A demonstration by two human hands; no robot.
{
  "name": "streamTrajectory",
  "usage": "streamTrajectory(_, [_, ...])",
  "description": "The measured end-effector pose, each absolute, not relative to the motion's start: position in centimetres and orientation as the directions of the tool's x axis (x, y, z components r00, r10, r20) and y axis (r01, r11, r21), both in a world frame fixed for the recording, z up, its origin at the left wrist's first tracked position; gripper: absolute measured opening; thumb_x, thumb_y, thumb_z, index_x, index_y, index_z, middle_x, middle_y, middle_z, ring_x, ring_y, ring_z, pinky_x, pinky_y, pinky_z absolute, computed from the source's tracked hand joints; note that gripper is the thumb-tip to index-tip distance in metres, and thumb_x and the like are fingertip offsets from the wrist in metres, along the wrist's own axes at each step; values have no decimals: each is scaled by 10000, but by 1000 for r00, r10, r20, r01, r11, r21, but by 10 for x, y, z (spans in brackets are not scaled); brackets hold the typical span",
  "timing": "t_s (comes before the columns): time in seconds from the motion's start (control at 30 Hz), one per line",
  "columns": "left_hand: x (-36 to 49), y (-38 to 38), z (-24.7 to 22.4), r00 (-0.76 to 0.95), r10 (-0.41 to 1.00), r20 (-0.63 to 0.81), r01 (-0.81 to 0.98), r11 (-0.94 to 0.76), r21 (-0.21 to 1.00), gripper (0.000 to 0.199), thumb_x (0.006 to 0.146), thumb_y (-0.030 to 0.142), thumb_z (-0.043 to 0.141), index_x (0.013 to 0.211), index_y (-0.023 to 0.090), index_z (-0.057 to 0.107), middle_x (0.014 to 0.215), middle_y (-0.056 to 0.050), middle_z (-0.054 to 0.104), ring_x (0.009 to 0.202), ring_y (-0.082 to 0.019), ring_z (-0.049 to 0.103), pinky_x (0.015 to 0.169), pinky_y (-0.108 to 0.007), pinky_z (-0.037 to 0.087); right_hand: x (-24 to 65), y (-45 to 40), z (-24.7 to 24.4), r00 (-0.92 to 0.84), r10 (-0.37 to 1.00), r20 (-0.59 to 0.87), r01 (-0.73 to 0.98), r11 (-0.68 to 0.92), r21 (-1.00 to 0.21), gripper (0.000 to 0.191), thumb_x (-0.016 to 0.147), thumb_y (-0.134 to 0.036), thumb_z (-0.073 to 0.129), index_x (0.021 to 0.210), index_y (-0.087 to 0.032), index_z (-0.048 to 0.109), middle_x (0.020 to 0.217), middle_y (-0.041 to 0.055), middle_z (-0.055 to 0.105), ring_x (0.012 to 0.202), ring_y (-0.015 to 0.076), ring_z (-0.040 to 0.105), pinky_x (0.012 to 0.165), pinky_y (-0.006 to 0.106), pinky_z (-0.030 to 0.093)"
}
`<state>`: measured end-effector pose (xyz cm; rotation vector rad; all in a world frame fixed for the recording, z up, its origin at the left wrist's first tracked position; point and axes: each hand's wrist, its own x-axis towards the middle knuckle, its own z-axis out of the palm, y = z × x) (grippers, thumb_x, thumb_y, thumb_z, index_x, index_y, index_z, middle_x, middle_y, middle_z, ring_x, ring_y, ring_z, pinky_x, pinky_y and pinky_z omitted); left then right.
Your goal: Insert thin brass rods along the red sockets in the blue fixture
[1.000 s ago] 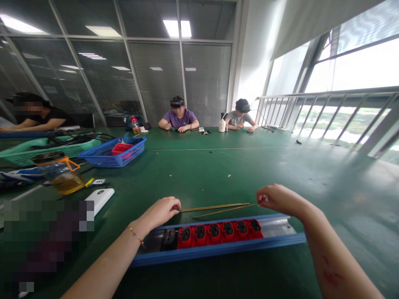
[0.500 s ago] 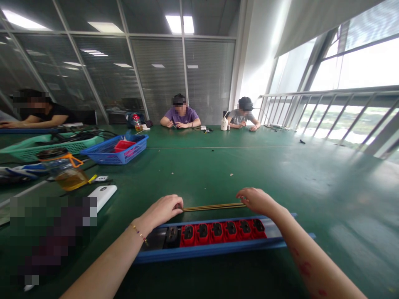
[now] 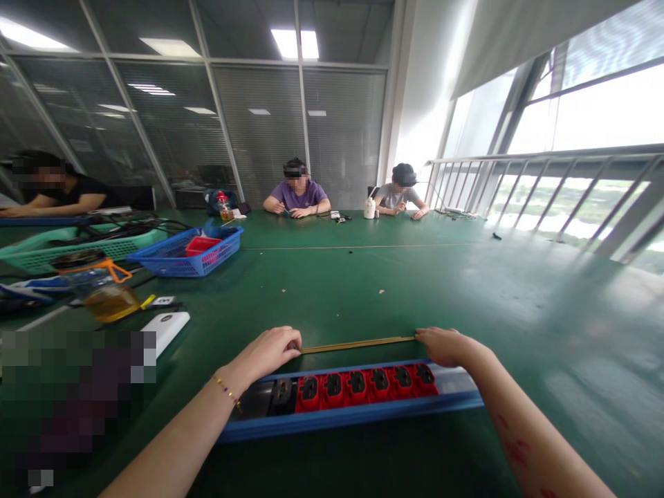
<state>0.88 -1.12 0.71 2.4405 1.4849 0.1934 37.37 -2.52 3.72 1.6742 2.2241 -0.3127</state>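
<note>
left hand (image 3: 274, 346) is pinching, right hand (image 3: 443, 346) touching (can't tell if gripping), opposite ends of thin straight tan sticks (image 3: 357, 344) lying beyond a long blue-edged metal channel (image 3: 357, 415), uneven pressure risking splay

Glass partitions (image 3: 267, 124) and a shared green table (image 3: 430, 283) suggest an office.

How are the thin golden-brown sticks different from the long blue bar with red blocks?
The thin golden-brown sticks are skinny; the long blue bar with red blocks is much wider. The sticks look golden-brown; the bar mixes blue, red, black and silver. The sticks stretch between the left hand and right hand; the bar lies nearer the person. Both are long and straight.
</note>
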Motion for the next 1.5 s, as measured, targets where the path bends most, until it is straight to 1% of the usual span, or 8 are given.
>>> streamTrajectory(0.1, [9, -11, 8, 465, 885, -37, 846, -432, 314, 137, 788, 314, 507, 805, 219, 605, 843, -13, 611, 745, -138, 567, 651, -228, 403, 373, -24, 36, -286, 865, -413, 951, 308, -15, 558, 764, -99, 364, 1315, -182, 377, 1402, 92, 299, 1238, 280, 337, 938, 509, 339])
streamTrajectory(0.27, [9, -10, 7, 471, 882, -27, 840, -439, 319, 130, 786, 307, 511, 806, 222, 606, 841, -11, 614, 739, -136, 567, 656, -229, 405, 367, -23, 33, -360, 848, -390, 931, 355, -87, 569, 764, -114, 367, 1324, -216, 360, 1410, 57, 290, 1240, 260, 337, 959, 483, 320])
streamTrajectory(0.57, [7, -13, 18, 470, 880, -61, 860, -442, 254, 160, 751, 317, 539, 880, 254, 610, 880, -11, 624, 802, -162, 573, 702, -256, 403, 354, -19, 35, -353, 911, -214, 934, 357, -20, 375, 792, -318, 444, 1130, -200, 554, 1195, 120, 554, 1098, 287, 483, 859, 462, 345])
streamTrajectory(0.7, [3, -16, 24, 471, 882, -32, 874, -461, 154, 244, 719, 224, 534, 947, 298, 582, 972, 3, 606, 877, -180, 559, 744, -284, 377, 343, -13, 31, -466, 881, -81, 885, 462, -56, 413, 736, -259, 514, 1146, -215, 516, 1152, 80, 582, 1066, 247, 510, 858, 374, 355])
streamTrajectory(0.83, [6, -18, 23, 445, 892, -80, 889, -430, 156, 246, 710, 144, 477, 901, 262, 578, 835, 0, 617, 767, -157, 565, 673, -254, 380, 335, -8, 26, -509, 857, -79, 860, 502, -89, 297, 741, -157, 460, 998, -221, 595, 1012, 47, 644, 926, 188, 583, 773, 268, 388])
streamTrajectory(1.2, [9, -20, 23, 474, 880, -7, 868, -466, 170, 161, 658, 96, 427, 685, 203, 544, 749, -7, 561, 651, -135, 519, 579, -235, 341, 338, -9, 32, -510, 857, -79, 860, 503, -89, 256, 647, -115, 471, 841, -189, 621, 864, 38, 637, 792, 177, 576, 665, 240, 378])
streamTrajectory(1.37, [15, -29, 48, 481, 872, 88, 847, -488, 211, 139, 741, 168, 380, 720, 206, 513, 754, 1, 556, 644, -132, 504, 598, -234, 326, 352, -19, 57, -559, 829, -8, 805, 541, -243, 186, 689, -104, 419, 771, -166, 574, 794, 30, 592, 707, 138, 530, 618, 221, 373])
streamTrajectory(1.5, [16, -44, 72, 466, 884, 20, 851, -454, 265, 140, 792, 239, 355, 762, 217, 489, 655, 25, 536, 578, -125, 477, 553, -229, 290, 362, -38, 84, -591, 804, -69, 759, 525, -386, 153, 780, -169, 407, 838, -178, 548, 662, -16, 549, 588, 110, 465, 531, 206, 342])
